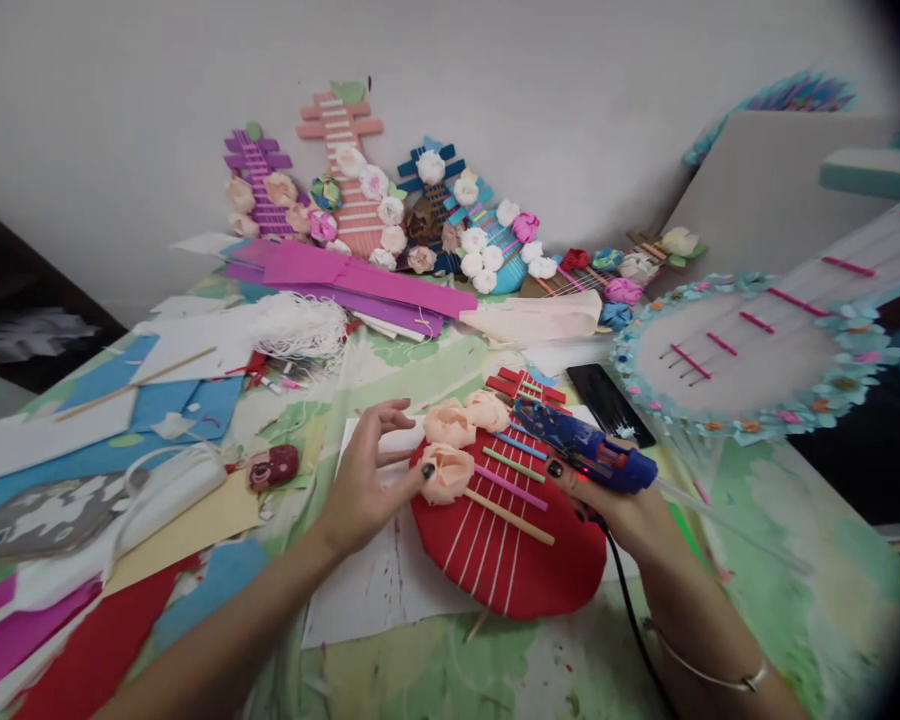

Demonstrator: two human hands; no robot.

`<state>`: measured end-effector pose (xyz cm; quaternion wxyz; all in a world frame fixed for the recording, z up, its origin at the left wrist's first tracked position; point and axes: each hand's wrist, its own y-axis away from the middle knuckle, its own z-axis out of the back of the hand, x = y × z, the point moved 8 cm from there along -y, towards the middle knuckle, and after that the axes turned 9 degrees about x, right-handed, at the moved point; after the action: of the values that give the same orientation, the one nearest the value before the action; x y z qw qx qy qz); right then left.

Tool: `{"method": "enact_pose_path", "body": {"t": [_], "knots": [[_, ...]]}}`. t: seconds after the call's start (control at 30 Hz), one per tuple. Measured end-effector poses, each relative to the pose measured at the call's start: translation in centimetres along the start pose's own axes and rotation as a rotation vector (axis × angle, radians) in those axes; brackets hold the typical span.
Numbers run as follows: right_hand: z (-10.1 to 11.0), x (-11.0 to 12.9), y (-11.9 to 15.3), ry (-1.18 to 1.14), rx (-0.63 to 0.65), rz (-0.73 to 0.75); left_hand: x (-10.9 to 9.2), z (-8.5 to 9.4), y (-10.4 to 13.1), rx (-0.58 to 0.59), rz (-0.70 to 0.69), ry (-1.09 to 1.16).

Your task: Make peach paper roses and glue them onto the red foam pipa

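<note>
A red toy lute-shaped craft [562, 575] lies before me on a white sheet [367, 590], with white strings and coloured sticks across it. Several peach paper flowers [448, 473] sit along its left edge. My left hand [375, 480] is beside them, fingers spread, its thumb touching the lowest flower. In my right hand [615, 515] is a blue hot glue gun [619, 462], nozzle pointing left over the neck of the craft. A clear glue stick [735, 525] sticks out of its back, and a black cord [634, 610] hangs below.
Several decorated toy instruments [360, 200] lean on the wall behind. A larger one [720, 350] with blue flowers juts in at right, near a black phone [607, 400]. Paper scraps [217, 390], white string [300, 325] and a white glue gun [169, 500] lie at left.
</note>
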<state>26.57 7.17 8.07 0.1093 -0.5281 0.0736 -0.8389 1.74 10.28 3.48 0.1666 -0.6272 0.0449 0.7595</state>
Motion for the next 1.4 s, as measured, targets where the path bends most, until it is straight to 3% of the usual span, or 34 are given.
{"method": "enact_pose_path", "body": {"t": [0.1,0.27,0.47,0.73,0.97,1.3,1.4], "knots": [[-1.3,-0.8,-0.5,-0.083,0.183,-0.092,-1.5,-0.7,0.6,0.008,-0.015,-0.198],[-3.0,-2.5,-0.4,-0.167,0.304,-0.168,-1.9,-1.3,0.2,-0.027,0.027,-0.243],[-3.5,-3.5,0.5,-0.213,0.343,-0.193,-1.7,-1.6,0.1,-0.028,0.019,-0.262],[-4.7,-2.1,0.1,-0.34,0.479,-0.143,-1.8,-1.3,0.0,-0.101,-0.04,-0.377],[-4.3,-1.2,-0.6,-0.248,0.403,-0.059,-2.5,-1.1,-0.3,-0.115,-0.086,-0.472],[-4.4,-2.7,0.2,-0.06,0.392,-0.175,-2.7,-1.3,-0.2,-0.108,-0.1,-0.545],[-4.8,-2.8,0.3,-0.096,0.44,-0.196,-3.0,-1.5,-0.2,-0.098,-0.123,-0.557]]}}
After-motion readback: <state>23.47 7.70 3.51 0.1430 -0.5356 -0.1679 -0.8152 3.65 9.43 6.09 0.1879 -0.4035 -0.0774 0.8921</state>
